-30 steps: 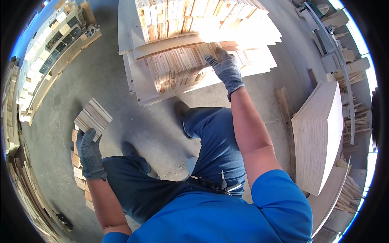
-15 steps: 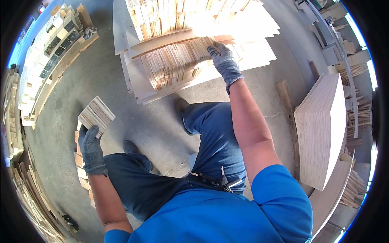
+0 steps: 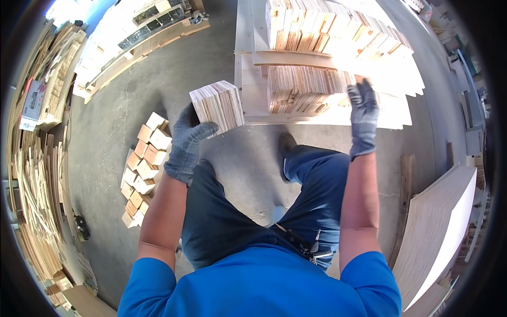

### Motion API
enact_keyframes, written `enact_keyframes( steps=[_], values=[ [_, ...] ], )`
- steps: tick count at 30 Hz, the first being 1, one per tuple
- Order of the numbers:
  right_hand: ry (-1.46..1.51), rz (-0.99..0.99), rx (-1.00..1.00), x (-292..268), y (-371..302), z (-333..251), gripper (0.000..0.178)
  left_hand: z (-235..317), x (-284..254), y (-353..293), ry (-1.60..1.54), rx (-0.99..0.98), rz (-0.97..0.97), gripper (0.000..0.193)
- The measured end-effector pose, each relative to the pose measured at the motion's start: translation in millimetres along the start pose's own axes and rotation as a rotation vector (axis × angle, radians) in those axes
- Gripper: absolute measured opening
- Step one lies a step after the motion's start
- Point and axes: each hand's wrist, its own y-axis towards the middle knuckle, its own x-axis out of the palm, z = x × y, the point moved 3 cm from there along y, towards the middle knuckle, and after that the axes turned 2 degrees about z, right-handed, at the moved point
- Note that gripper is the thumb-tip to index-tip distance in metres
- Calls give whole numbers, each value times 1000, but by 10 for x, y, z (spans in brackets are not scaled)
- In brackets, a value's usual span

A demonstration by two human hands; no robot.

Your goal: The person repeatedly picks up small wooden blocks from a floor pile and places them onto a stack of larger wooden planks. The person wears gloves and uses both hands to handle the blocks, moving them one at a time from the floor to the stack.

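My left hand (image 3: 189, 140), in a grey knit glove, grips a thick bundle of flat wooden pieces (image 3: 217, 107). The thumb lies across the near side and the fingers are hidden behind it. To the right, my gloved right hand (image 3: 363, 108) reaches forward with fingers stretched out and slightly apart. Its fingertips are at the right end of a row of thin wooden pieces (image 3: 306, 87) standing on edge. Glare washes out part of that row, so contact is hard to judge. Behind it stands a second row of wooden pieces (image 3: 301, 26).
Both rows rest on stacked pale sheets (image 3: 256, 105). Wooden blocks (image 3: 142, 166) lie piled on the floor at left. Long thin strips (image 3: 37, 195) line the far left. A stack of large pale panels (image 3: 430, 232) stands at right, beside a plank (image 3: 404, 206) on the floor.
The view has swung left, so the stacks appear farther right. My left hand has brought its wooden bundle closer to the rows. My right hand is at the near row's right end.
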Motion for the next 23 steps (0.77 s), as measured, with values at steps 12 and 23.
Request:
enact_keyframes(
  steps=[12,23],
  values=[
    [-72,-723,316,1133,-906,-672,114,-54,478,-155,460,293,-124,101],
    [-270,-866,278,1385,-1072,-570,120,-264,596,-272,949,628,-103,106]
  ],
)
